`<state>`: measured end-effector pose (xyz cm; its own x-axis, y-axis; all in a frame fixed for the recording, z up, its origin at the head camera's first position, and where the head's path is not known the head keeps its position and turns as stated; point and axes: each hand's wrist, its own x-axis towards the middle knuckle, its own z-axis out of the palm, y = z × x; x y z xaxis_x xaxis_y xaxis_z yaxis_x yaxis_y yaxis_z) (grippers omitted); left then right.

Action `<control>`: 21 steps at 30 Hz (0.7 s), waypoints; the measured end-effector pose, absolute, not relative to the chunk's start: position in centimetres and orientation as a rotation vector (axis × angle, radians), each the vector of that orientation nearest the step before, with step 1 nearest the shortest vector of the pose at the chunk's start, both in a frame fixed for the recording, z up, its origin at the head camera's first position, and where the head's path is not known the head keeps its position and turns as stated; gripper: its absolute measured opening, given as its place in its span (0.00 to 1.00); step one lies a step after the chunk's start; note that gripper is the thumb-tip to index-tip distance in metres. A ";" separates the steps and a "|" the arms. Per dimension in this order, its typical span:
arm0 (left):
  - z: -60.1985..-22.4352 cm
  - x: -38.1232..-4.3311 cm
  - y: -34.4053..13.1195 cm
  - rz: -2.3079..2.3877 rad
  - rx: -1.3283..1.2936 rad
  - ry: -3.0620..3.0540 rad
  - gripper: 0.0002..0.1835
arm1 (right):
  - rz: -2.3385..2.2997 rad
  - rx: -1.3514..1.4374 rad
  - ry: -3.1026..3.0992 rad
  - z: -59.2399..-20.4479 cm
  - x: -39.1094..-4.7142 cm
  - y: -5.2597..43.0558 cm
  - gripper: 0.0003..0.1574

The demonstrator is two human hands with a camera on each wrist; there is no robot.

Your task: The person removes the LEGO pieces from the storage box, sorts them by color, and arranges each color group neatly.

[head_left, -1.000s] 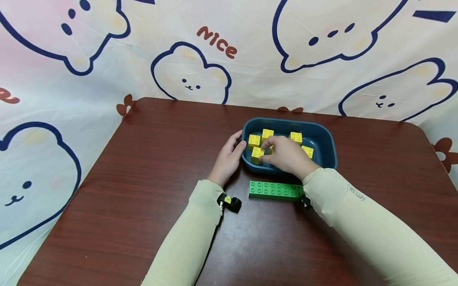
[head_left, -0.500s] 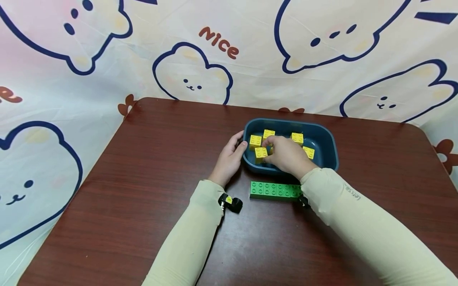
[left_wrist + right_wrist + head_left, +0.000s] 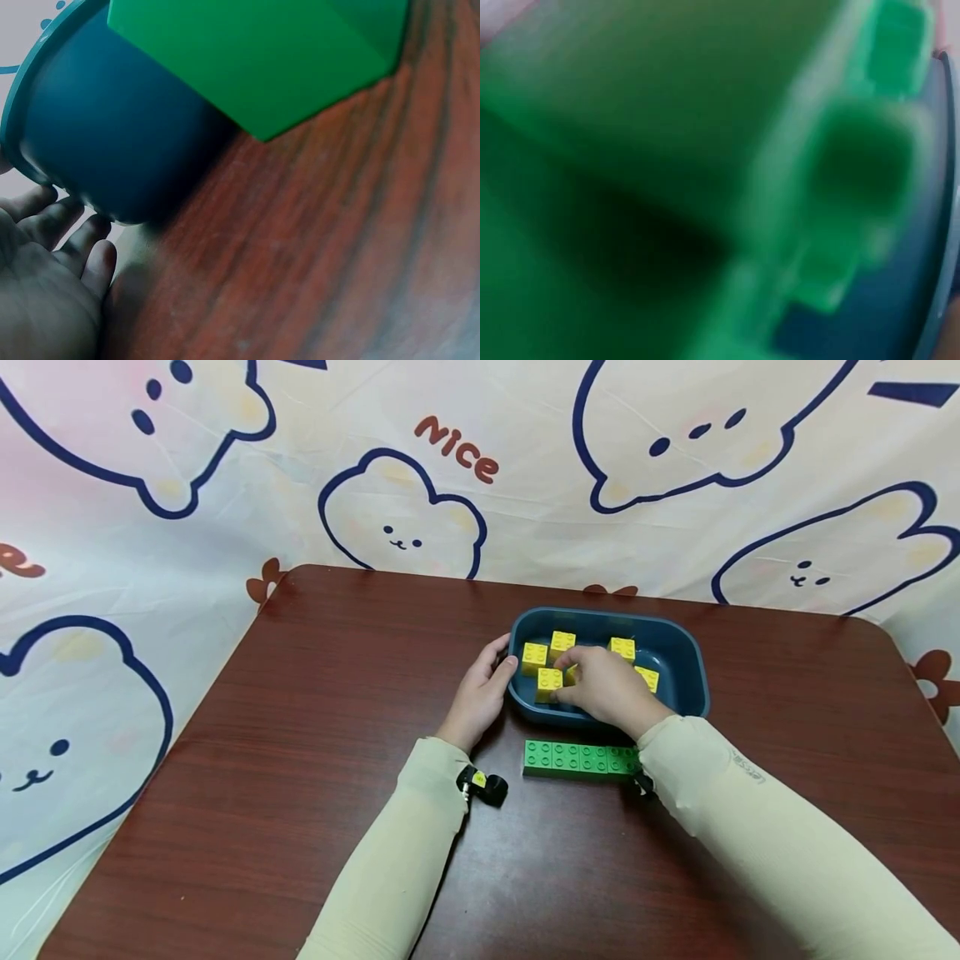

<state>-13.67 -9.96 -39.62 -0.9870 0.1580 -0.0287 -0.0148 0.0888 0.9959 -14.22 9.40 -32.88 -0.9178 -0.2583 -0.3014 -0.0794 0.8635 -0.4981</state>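
A dark blue tub (image 3: 678, 635) holds several yellow toy building bricks (image 3: 534, 657), each with studs on top. My left hand (image 3: 480, 693) rests against the tub's left end, thumb at the rim. In the left wrist view its fingertips touch the tub's outer wall (image 3: 112, 120). My right hand (image 3: 607, 689) reaches into the tub and pinches a yellow brick (image 3: 549, 685) at the front left. Its thumb lies against that brick; another yellow brick is partly hidden behind the fingers. In front of the tub lies a green row of joined bricks (image 3: 577, 760), its right end beneath the right wrist.
The brown wooden table (image 3: 360, 710) backs onto a white cloth (image 3: 525, 527) printed with cartoon bears. A small black camera (image 3: 487, 789) sits on the left wrist. Green bricks fill much of the blurred right wrist view.
The pinched yellow brick has shifted a little to the right inside the tub, with my right hand's fingers on it. My left hand stays at the tub's left end.
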 end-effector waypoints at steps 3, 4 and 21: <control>-39.4 -13.6 -9.9 2.028 0.145 2.235 0.23 | -0.724 -0.255 2.688 -32.7 -13.9 9.9 0.28; -39.4 -13.6 -9.9 2.029 0.147 2.236 0.23 | -0.733 -0.257 2.693 -32.6 -13.8 10.0 0.28; -39.5 -13.5 -9.9 2.028 0.163 2.248 0.23 | -0.924 -0.284 2.799 -29.5 -10.5 11.9 0.27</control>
